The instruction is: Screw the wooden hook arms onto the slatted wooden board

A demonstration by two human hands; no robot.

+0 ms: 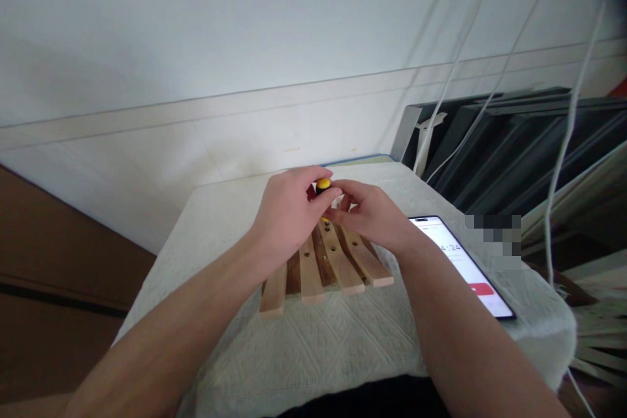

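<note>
A set of light wooden slats (337, 261) with small holes fans out on the white-cloth table (313, 346). Above their far end my left hand (289, 212) pinches a small yellow and black knob (323, 185) between thumb and fingers. My right hand (375, 212) is curled closed right beside it, fingertips meeting the left hand's at the knob. What the right fingers grip is hidden. Both forearms reach in from the bottom of the picture.
A phone (465, 268) with a lit screen lies on the cloth to the right of the slats. Dark panels (514, 144) lean against the wall at the right, with white cords (568, 124) hanging in front. A white wall stands behind the table.
</note>
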